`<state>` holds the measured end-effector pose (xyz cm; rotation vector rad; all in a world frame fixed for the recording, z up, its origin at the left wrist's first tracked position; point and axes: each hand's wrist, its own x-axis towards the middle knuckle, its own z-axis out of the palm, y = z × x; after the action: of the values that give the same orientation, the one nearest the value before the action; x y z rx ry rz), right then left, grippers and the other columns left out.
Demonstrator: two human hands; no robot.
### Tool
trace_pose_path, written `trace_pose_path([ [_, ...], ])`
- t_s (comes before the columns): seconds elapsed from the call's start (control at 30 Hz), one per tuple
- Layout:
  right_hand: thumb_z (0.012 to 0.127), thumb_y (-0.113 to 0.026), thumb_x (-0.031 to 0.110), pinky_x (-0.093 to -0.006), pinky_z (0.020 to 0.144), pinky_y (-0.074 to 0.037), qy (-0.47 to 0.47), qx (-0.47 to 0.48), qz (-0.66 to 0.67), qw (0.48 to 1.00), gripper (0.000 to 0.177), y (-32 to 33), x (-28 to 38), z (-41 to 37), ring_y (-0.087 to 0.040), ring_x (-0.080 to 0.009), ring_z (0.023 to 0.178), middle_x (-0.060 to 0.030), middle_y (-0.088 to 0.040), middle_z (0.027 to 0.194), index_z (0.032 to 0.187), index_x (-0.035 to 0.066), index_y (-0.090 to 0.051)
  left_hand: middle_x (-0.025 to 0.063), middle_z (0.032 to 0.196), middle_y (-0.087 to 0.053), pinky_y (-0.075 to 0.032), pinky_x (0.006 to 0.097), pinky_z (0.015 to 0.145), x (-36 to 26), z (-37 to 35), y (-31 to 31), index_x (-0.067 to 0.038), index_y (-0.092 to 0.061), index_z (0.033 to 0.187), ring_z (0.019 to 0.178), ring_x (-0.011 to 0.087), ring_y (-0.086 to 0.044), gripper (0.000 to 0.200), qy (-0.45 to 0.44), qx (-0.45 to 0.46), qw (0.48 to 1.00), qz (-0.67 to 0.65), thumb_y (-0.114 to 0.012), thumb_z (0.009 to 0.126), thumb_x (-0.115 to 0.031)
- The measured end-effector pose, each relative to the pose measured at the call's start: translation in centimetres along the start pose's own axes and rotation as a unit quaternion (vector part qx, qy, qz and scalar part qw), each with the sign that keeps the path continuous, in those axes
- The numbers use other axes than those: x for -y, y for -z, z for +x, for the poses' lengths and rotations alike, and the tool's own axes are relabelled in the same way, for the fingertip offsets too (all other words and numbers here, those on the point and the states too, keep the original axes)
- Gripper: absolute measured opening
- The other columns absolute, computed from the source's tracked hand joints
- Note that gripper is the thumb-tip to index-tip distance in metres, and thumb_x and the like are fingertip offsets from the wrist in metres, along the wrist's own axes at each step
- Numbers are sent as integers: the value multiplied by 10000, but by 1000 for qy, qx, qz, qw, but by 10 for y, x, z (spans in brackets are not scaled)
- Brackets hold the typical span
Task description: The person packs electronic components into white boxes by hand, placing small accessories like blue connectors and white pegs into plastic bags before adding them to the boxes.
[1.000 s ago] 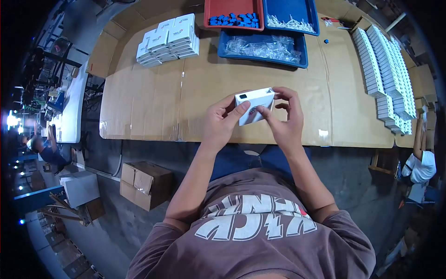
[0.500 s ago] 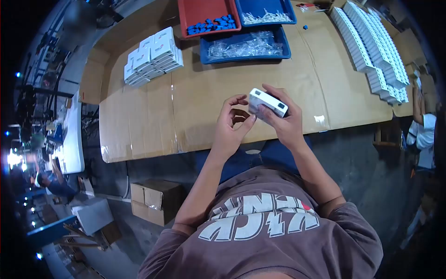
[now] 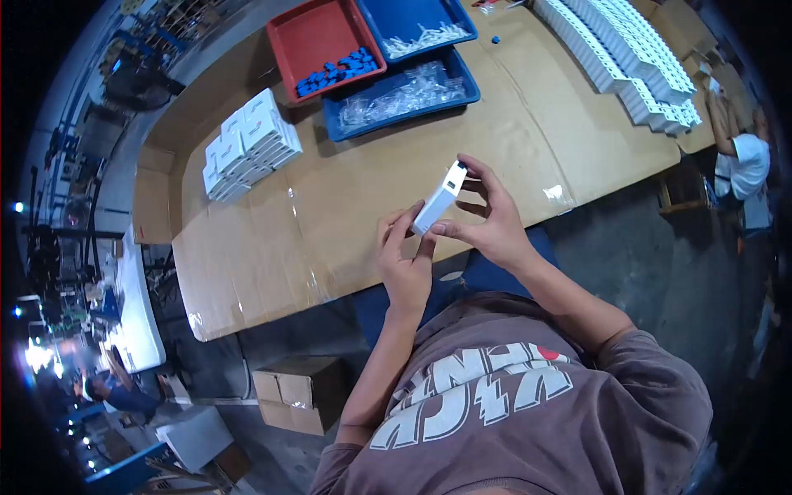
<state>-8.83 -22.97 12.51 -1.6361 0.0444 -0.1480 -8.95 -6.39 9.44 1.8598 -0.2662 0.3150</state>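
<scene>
Newly turned: box (image 3: 441, 200), pinched by your left hand (image 3: 404, 271), right hand (image 3: 495, 228); beyond: red tray (image 3: 309, 40), blue parts (image 3: 338, 72); blue trays (image 3: 404, 15), white parts (image 3: 426, 40), clear parts (image 3: 404, 96).

One left hand (image 3: 407, 276) and one right hand (image 3: 502, 227) are counted on one white box (image 3: 440, 200). Three trays are seen: one red tray (image 3: 309, 45) and two blue, an upper blue tray (image 3: 404, 12) and a lower blue tray (image 3: 404, 120). Dozens of blue pieces (image 3: 338, 70) are held in the red one; one loose blue piece (image 3: 496, 40) is found on the table (image 3: 363, 198). White pieces (image 3: 425, 40) and clear pieces (image 3: 404, 95) cannot be counted exactly. One stack of boxes (image 3: 252, 148) is seen, and one carton (image 3: 293, 396) on the floor.
</scene>
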Motion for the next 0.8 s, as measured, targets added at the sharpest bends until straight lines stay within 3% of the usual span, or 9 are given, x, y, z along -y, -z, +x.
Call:
trace_pose_path([
  [0.1,771,-911,195,-422,1059,-492,-8,8,91,996,930,14,-10,-2,-544,-249,1273,-153,-541,1342,1511,14,-378,98,1213,-607,-518,293,876,-7,-7,-8,31,-635,1291,948,177,-644,426,-12,46,999,18,-737,878,46],
  [0.2,790,-883,102,-409,1072,-488,-19,3,155,988,916,44,-16,-2,-511,-235,1319,-130,-527,1347,1539,29,-361,123,1192,-622,-535,332,852,-12,-11,-12,-10,-663,1282,912,216,-669,472,18,117,991,-61,-811,834,-23],
  [0.3,799,-882,131,-399,1022,-522,-13,-59,137,989,886,94,-31,4,-542,-236,1271,-146,-547,1342,1520,4,-384,57,1046,-653,-513,279,823,-18,-26,-10,10,-646,1216,909,124,-635,305,168,199,955,-142,-729,932,-67],
  [0.37,797,-888,151,-388,992,-540,4,-119,113,986,876,136,-46,10,-573,-234,1225,-143,-568,1324,1506,-12,-399,31,903,-604,-436,223,695,-28,-29,-7,20,-643,1128,768,86,-538,172,171,290,928,-162,-615,1013,-105],
  [0.47,796,-890,155,-383,958,-558,40,-234,15,971,831,216,-63,18,-593,-232,1192,-142,-571,1312,1471,-14,-437,11,844,-584,-378,213,652,-63,-27,-5,33,-648,1048,718,63,-481,353,221,370,877,-213,-622,1031,-319],
  [0.53,791,-890,150,-382,933,-563,75,-315,27,946,797,270,-69,21,-592,-224,1198,-141,-594,1295,1444,-19,-466,3,844,-593,-368,212,643,-77,-20,-5,25,-663,1032,708,48,-474,399,225,426,842,-240,-660,1002,-373],
  [0.63,768,-911,209,-367,904,-555,106,-425,-82,895,798,353,-73,21,-592,-211,1176,-124,-612,1294,1419,-20,-510,0,791,-575,-347,218,624,-90,-10,-15,32,-672,990,682,49,-457,504,229,497,804,-231,-657,983,-473],
  [0.7,735,-934,270,-361,896,-549,112,-495,-194,839,820,401,-69,22,-600,-209,1160,-113,-625,1283,1397,-19,-546,6,771,-572,-339,223,616,-101,-7,-30,35,-677,975,674,50,-451,527,223,509,798,-236,-651,983,-491],
  [0.8,741,-939,257,-337,897,-546,177,-574,-176,780,820,481,-94,40,-626,-203,1100,-138,-622,1236,1375,-62,-527,32,756,-586,-333,232,606,-120,-6,-46,57,-685,979,660,65,-459,609,219,519,791,-239,-631,973,-549],
])
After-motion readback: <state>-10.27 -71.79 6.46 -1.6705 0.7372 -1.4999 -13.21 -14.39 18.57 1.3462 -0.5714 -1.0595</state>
